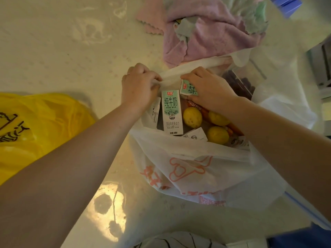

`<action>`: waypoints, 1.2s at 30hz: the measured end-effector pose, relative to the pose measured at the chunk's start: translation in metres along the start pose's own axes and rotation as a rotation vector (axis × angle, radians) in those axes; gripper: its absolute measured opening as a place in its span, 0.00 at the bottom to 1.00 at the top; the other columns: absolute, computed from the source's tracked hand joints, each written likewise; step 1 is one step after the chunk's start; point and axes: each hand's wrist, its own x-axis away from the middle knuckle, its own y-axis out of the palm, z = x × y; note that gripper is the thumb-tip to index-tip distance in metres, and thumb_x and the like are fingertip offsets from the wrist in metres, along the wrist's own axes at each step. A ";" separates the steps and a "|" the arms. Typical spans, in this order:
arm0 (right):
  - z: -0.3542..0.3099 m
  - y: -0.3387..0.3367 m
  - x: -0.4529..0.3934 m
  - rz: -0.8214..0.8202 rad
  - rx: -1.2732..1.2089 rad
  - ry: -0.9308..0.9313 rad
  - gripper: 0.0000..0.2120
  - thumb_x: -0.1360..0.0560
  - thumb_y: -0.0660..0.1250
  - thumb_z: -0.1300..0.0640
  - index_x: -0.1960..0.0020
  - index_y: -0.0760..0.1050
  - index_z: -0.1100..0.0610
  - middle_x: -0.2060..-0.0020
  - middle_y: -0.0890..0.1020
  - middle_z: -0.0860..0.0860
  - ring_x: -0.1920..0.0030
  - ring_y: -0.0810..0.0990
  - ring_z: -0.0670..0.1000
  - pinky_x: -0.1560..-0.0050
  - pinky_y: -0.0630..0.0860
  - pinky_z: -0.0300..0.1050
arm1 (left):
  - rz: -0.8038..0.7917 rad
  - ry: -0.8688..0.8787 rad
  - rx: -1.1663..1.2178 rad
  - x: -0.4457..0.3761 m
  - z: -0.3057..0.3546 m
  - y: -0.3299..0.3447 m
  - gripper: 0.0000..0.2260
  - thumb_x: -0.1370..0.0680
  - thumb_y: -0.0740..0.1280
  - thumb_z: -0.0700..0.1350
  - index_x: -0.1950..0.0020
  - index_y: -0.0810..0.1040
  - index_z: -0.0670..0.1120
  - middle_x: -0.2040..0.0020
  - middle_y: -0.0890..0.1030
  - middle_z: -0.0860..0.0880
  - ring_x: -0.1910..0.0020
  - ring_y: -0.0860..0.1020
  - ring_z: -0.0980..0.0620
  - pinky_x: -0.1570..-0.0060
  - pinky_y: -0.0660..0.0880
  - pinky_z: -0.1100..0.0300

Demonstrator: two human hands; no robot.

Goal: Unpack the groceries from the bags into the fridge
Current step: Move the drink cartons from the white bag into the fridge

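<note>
A white plastic bag with orange print lies open on the table. Inside it lie several small milk cartons, one face up, three yellow round fruits and orange sausage packs. My left hand grips the bag's far rim and holds it open. My right hand reaches into the bag and grips another milk carton by its top. A clear box of dark fruit sits at the bag's far right.
A yellow plastic bag lies at the left on the pale table. A heap of pink and green towels is behind the white bag. A blue object sits at the top right corner.
</note>
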 end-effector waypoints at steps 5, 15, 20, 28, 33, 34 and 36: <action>0.001 0.004 0.002 0.027 0.009 0.015 0.27 0.26 0.67 0.46 0.30 0.65 0.52 0.39 0.71 0.55 0.38 0.70 0.57 0.49 0.75 0.57 | 0.065 0.227 -0.036 0.022 0.028 -0.006 0.09 0.25 0.66 0.49 0.47 0.81 0.49 0.53 0.76 0.49 0.51 0.75 0.49 0.47 0.63 0.53; 0.008 0.000 0.019 0.077 -0.025 0.066 0.29 0.26 0.68 0.52 0.29 0.62 0.52 0.36 0.70 0.55 0.35 0.68 0.57 0.45 0.73 0.55 | -0.282 0.067 -0.493 0.023 0.053 0.012 0.28 0.26 0.58 0.65 0.37 0.67 0.44 0.41 0.68 0.41 0.46 0.73 0.41 0.45 0.65 0.50; 0.010 -0.004 0.028 0.091 -0.068 0.072 0.30 0.26 0.68 0.53 0.28 0.60 0.52 0.34 0.69 0.55 0.35 0.68 0.57 0.42 0.73 0.55 | -0.369 -0.031 -0.555 0.024 0.059 0.011 0.33 0.26 0.56 0.68 0.34 0.62 0.43 0.37 0.65 0.39 0.39 0.67 0.40 0.41 0.64 0.50; 0.010 -0.012 0.045 0.148 -0.148 0.094 0.31 0.26 0.67 0.52 0.27 0.58 0.53 0.33 0.67 0.56 0.34 0.68 0.57 0.41 0.72 0.55 | -0.393 -0.116 -0.602 0.027 0.072 0.006 0.32 0.26 0.51 0.69 0.36 0.66 0.45 0.38 0.72 0.40 0.38 0.69 0.39 0.41 0.64 0.45; 0.012 -0.023 0.056 0.159 -0.240 0.151 0.32 0.27 0.69 0.57 0.27 0.59 0.52 0.31 0.66 0.55 0.35 0.70 0.56 0.41 0.72 0.51 | -0.178 -0.069 -0.279 0.046 0.075 -0.010 0.25 0.28 0.66 0.61 0.39 0.68 0.48 0.44 0.74 0.45 0.45 0.74 0.43 0.47 0.66 0.49; 0.011 -0.026 0.059 0.158 -0.276 0.159 0.32 0.28 0.69 0.57 0.27 0.60 0.52 0.31 0.67 0.55 0.35 0.71 0.55 0.42 0.72 0.50 | -0.148 -0.073 -0.174 0.053 0.073 -0.015 0.24 0.29 0.69 0.58 0.39 0.68 0.49 0.44 0.73 0.46 0.46 0.74 0.44 0.48 0.68 0.50; 0.010 -0.035 0.063 0.178 -0.389 0.166 0.31 0.30 0.70 0.58 0.29 0.63 0.52 0.34 0.69 0.54 0.38 0.72 0.55 0.43 0.72 0.48 | -0.108 -0.085 0.029 0.062 0.069 -0.023 0.27 0.31 0.73 0.53 0.37 0.67 0.49 0.42 0.73 0.47 0.46 0.76 0.47 0.50 0.73 0.50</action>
